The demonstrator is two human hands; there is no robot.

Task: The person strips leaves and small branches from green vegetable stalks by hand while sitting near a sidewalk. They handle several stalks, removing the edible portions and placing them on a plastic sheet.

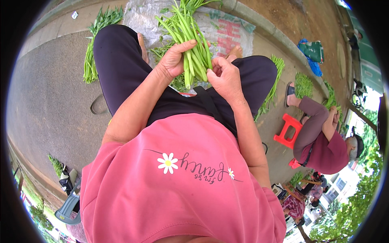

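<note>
A bundle of green leafy-vegetable stalks (194, 56), probably water spinach, is held above my lap with its cut ends towards me. My left hand (177, 57) is wrapped around the bundle, thumb across the top of the stalks. At the bundle's right edge, near the cut ends, my right hand (224, 75) has its thumb and forefinger pinched close together against a stalk; whether it grips one is hidden. Loose leaves and trimmings (180, 83) lie beneath the bundle. Under them spreads a whitish woven plastic sack (234, 38) with red printing, between my feet.
Bunches of greens lie beside my left knee (89, 65) and beyond my right knee (275, 76). A concrete kerb (273, 33) runs past the sack. To the right a person (323, 148) sits near a red plastic stool (288, 130). Green and blue bags (311, 54) rest beyond the kerb.
</note>
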